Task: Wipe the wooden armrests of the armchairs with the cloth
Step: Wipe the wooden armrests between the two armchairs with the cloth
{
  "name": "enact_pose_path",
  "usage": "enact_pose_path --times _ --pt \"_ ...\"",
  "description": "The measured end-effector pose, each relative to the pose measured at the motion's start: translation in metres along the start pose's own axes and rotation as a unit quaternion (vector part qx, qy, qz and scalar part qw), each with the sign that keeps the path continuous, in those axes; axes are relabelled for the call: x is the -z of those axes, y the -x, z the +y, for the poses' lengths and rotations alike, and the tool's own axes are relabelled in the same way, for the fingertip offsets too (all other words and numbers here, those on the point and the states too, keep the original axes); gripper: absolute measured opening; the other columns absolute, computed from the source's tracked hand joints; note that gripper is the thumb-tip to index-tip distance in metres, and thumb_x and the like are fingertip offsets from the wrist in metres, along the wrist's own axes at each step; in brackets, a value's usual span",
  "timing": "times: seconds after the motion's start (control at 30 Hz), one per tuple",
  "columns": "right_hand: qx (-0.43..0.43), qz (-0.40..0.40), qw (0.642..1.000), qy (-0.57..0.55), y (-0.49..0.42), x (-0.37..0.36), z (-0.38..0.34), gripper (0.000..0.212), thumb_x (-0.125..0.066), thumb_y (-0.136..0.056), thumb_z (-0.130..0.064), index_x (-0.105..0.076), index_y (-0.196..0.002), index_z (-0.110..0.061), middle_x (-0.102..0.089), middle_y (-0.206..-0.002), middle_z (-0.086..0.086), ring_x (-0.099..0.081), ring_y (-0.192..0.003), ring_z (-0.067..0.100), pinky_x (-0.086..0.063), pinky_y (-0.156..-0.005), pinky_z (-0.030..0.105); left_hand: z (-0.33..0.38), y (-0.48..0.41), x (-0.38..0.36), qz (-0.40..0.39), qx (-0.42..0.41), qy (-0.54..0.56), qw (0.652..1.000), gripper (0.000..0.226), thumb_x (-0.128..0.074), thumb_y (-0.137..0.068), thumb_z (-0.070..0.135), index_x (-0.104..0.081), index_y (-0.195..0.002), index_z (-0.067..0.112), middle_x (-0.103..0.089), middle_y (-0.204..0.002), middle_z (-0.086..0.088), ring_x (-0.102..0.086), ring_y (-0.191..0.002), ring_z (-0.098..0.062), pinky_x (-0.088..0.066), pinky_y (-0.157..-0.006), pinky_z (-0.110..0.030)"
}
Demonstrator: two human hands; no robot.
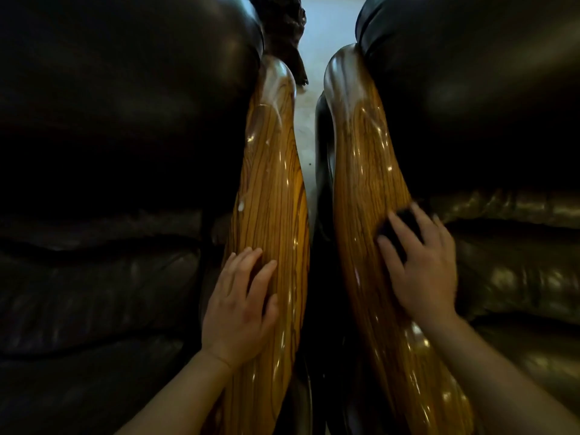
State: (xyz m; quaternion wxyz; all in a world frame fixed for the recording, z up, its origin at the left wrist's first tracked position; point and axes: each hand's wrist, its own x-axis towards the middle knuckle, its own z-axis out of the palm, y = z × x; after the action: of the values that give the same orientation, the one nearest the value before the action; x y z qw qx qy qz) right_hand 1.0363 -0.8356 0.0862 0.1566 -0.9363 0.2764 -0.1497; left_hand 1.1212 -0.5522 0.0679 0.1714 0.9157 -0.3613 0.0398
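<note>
Two glossy striped wooden armrests run away from me side by side: the left armrest [273, 189] and the right armrest [367, 171]. My left hand [240, 309] lies flat on the left armrest with fingers spread and nothing in it. My right hand [422, 265] presses a small dark cloth [405, 222] onto the right armrest; only a patch of the cloth shows between the fingers. The right hand looks slightly blurred.
Dark leather cushions of the left armchair [110, 152] and the right armchair [486, 105] flank the armrests. A narrow gap between the chairs shows pale floor [309, 127]. A dark fringed object [284, 29] hangs at the far top centre.
</note>
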Motion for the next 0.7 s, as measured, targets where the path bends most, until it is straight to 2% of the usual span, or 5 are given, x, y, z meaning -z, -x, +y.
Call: enact_pose_path --times 0.13,0.33,0.43,0.57,0.7 --pt "0.069 -0.014 0.996 0.054 -0.058 -0.014 -0.047 0.048 -0.049 -0.097 -0.046 -0.046 -0.143 -0.035 -0.035 -0.158 -0.002 -0.021 -0.148 0.034 -0.024 -0.118 0.054 0.001 0.001 0.001 0.000 0.004 0.001 1.000 0.050 -0.046 -0.093 0.034 -0.043 -0.140 0.016 -0.039 -0.148 -0.011 -0.030 -0.144 -0.026 -0.021 -0.120 -0.044" --pt "0.275 -0.103 0.955 0.052 0.081 0.005 0.031 0.052 -0.049 -0.096 -0.030 -0.042 -0.147 -0.036 -0.025 -0.164 -0.003 -0.014 -0.151 0.039 -0.026 -0.114 0.066 -0.002 0.000 -0.001 0.001 0.005 0.015 1.000 0.051 -0.044 -0.093 0.035 -0.041 -0.141 0.018 -0.038 -0.149 -0.009 -0.028 -0.145 -0.023 -0.024 -0.119 -0.046" --pt "0.217 -0.096 0.971 -0.002 0.060 0.016 0.039 0.046 -0.043 -0.100 -0.035 -0.044 -0.146 -0.037 -0.032 -0.160 -0.001 -0.019 -0.151 0.036 -0.028 -0.114 0.064 -0.004 0.002 -0.003 0.006 -0.002 0.023 1.000 0.051 -0.044 -0.093 0.033 -0.041 -0.142 0.018 -0.037 -0.150 -0.009 -0.028 -0.145 -0.023 -0.021 -0.120 -0.045" --pt "0.000 -0.021 0.998 -0.052 -0.073 0.004 -0.025 0.041 -0.043 -0.101 -0.040 -0.049 -0.141 -0.037 -0.036 -0.157 -0.006 -0.024 -0.148 0.028 -0.026 -0.118 0.053 -0.005 0.003 -0.007 0.011 -0.003 0.021 1.000 0.050 -0.041 -0.094 0.033 -0.043 -0.142 0.017 -0.038 -0.150 -0.010 -0.027 -0.146 -0.024 -0.023 -0.119 -0.049" --pt "0.130 -0.042 0.989 0.049 -0.103 -0.011 -0.060 0.033 -0.052 -0.095 -0.038 -0.063 -0.126 -0.035 -0.044 -0.152 -0.004 -0.027 -0.146 0.034 -0.027 -0.118 0.054 -0.009 0.003 -0.010 0.011 -0.007 0.010 1.000 0.052 -0.039 -0.095 0.035 -0.041 -0.144 0.018 -0.037 -0.151 -0.010 -0.027 -0.146 -0.024 -0.022 -0.120 -0.048"
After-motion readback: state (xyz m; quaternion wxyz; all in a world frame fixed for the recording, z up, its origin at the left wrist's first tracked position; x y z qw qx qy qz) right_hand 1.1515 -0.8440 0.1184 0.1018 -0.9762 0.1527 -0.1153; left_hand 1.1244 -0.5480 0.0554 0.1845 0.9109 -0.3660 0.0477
